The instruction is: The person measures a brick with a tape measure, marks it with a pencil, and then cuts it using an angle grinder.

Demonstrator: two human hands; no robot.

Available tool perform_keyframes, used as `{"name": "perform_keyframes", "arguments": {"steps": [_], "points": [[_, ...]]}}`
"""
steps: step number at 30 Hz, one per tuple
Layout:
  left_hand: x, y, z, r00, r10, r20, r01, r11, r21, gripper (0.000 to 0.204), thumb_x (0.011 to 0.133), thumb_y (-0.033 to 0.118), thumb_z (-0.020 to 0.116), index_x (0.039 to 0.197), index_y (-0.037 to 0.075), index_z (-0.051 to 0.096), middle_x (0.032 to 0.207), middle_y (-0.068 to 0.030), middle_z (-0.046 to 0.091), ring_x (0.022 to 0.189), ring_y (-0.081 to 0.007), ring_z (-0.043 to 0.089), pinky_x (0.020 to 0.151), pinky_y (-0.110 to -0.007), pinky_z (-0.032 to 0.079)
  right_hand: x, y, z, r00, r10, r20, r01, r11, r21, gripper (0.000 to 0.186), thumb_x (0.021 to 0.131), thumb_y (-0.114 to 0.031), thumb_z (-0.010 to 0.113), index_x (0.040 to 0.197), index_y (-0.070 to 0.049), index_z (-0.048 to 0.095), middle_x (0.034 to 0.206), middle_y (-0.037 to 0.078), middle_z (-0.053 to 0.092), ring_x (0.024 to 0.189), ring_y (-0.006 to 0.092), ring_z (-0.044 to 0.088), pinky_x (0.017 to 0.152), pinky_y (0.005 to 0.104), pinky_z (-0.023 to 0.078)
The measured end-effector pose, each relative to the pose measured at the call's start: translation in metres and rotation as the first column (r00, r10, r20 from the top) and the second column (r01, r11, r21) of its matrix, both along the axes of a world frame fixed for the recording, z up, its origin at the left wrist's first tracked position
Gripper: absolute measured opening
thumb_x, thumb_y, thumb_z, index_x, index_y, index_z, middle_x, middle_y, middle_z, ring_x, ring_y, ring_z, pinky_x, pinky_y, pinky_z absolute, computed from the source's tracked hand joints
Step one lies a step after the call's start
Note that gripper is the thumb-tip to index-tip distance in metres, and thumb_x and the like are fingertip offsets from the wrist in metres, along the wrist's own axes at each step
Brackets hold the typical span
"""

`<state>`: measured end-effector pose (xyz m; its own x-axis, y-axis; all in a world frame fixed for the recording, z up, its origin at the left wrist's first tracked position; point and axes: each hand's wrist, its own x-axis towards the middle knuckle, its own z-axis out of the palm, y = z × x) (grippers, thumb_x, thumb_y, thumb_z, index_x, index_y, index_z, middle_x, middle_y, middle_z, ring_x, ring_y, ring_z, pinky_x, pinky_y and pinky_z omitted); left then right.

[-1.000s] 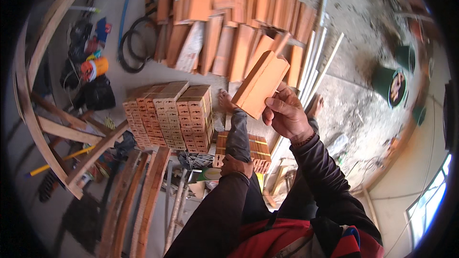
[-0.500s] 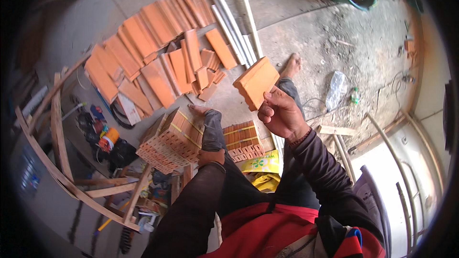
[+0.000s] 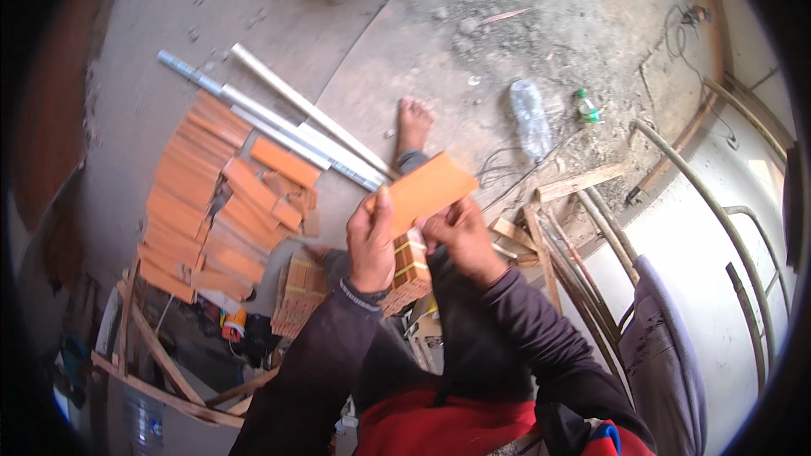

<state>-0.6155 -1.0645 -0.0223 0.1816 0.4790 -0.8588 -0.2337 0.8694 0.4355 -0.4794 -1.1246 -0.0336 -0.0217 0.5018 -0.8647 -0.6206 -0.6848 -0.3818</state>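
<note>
An orange clay tile (image 3: 427,188) is held up in front of me between both hands, with its flat face showing. My left hand (image 3: 370,241) is closed on its left end, the thumb against the face. At the lower right edge, my right hand (image 3: 466,239) has its fingers bent and pinched on the tile. Beneath the hands stands a strapped stack of orange tiles (image 3: 410,266), partly hidden by them. Another strapped stack (image 3: 300,287) stands to its left. Further left, many loose tiles (image 3: 190,177) lie in overlapping rows, with broken pieces (image 3: 287,198) beside them.
Long pale metal bars (image 3: 287,135) lie beyond the loose tiles, near my bare foot (image 3: 414,127). A clear plastic bottle (image 3: 529,118) and a small green-labelled bottle (image 3: 586,106) lie on the dusty floor. Metal tubes (image 3: 705,219) and a grey cloth (image 3: 663,346) are at the right, a wooden frame (image 3: 169,355) at lower left.
My left hand has come up from near my knee and taken hold of the tile's left end. The right hand brought the tile lower and nearer. My view has turned rightward.
</note>
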Motion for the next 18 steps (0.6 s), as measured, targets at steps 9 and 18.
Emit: {"name": "perform_keyframes", "arguments": {"steps": [9, 18], "points": [[0.05, 0.007, -0.006, 0.793, -0.316, -0.52, 0.447, 0.883, 0.145, 0.042, 0.108, 0.034, 0.043, 0.095, -0.002, 0.06, 0.085, -0.0089, 0.067, 0.077, -0.0148, 0.063, 0.069, -0.032, 0.05, 0.075, -0.074, -0.018, 0.945, 0.293, 0.149, -0.276, 0.953, -0.125, 0.041, 0.104, -0.037, 0.052, 0.123, -0.001, 0.06, 0.112, 0.013, 0.068, 0.1, 0.0206, 0.065, 0.089, 0.0325, 0.05], [0.171, 0.056, 0.003, 0.739, -0.407, -0.537, 0.583, 0.786, 0.206, 0.054, 0.107, 0.043, 0.04, 0.089, -0.004, 0.061, 0.072, -0.0204, 0.061, 0.068, -0.0331, 0.061, 0.064, -0.042, 0.046, 0.076, -0.101, -0.011, 0.874, 0.481, 0.065, -0.473, 0.874, -0.112, 0.08, 0.101, -0.046, 0.054, 0.156, 0.001, 0.021, 0.16, 0.026, 0.023, 0.151, 0.0342, 0.019, 0.122, 0.0377, 0.018]]}}
